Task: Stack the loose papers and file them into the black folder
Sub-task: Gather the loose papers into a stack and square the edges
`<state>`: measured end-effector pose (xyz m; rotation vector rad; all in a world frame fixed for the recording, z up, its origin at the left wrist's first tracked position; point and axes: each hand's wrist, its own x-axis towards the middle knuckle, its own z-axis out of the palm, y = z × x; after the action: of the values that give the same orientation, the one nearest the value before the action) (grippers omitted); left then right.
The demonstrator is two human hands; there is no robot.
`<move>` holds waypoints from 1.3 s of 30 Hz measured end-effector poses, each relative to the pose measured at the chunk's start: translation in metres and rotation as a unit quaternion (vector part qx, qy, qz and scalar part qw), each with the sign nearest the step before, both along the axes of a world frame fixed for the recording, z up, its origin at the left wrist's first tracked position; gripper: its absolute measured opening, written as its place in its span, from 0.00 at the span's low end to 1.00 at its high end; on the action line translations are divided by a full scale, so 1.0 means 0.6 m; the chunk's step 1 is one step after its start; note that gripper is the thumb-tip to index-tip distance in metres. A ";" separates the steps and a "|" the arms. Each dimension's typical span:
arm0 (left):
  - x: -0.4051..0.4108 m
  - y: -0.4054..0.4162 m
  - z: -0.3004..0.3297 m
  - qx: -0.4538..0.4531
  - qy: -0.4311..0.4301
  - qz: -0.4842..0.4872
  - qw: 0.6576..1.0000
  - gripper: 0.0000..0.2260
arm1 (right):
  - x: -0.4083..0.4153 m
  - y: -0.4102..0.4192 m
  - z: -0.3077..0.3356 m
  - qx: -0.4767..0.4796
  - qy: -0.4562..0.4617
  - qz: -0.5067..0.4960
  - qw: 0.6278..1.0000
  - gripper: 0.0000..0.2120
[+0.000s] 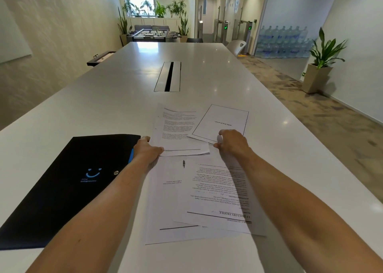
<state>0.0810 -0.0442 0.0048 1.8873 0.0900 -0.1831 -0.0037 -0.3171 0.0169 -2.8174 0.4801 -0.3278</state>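
— Papers (180,131): who has them?
— Left hand (148,149) pinches the middle sheets' near-left corner; right hand (231,142) curls over the bordered page (222,121).
— Looks?
— White, printed, overlapping; at least five sheets. One closed black folder (68,185) lies left.

- The table (124,98) has a smooth, glossy white top that mirrors the window light.
- The loose papers (178,131) are thin matt white sheets printed in black.
- The black folder (68,179) looks like matt plastic, with a small shiny metal snap (116,172) and a blue tab at its edge.
- The floor (310,98) is rough, mottled carpet.
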 end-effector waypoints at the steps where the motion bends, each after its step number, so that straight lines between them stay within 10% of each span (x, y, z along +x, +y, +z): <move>1: 0.004 0.002 -0.002 0.016 -0.005 -0.003 1.000 0.14 | 0.003 -0.002 0.004 -0.018 0.005 0.013 1.000 0.13; 11: 0.010 0.010 -0.019 0.039 -0.036 -0.012 0.999 0.16 | -0.002 0.027 -0.001 -0.273 0.030 0.138 0.952 0.13; 20: 0.008 0.009 -0.019 -0.015 -0.017 -0.028 0.999 0.14 | 0.002 0.029 0.023 -0.240 -0.016 0.079 0.968 0.09; 28: 0.014 0.011 -0.021 -0.093 0.048 -0.024 0.994 0.07 | -0.002 0.121 0.014 -0.259 -0.072 0.222 0.937 0.13; 34: 0.007 0.011 0.014 -0.063 0.080 -0.002 0.995 0.24 | -0.021 0.149 -0.015 -0.202 -0.083 0.247 0.944 0.12; 39: -0.007 0.015 0.017 -0.037 0.040 -0.044 0.998 0.10 | -0.023 0.140 -0.025 -0.126 -0.071 0.293 0.945 0.12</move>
<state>0.0766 -0.0354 0.0153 1.8114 0.0544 -0.3188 -0.0176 -0.2330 0.0021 -2.9729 -0.4613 -0.4803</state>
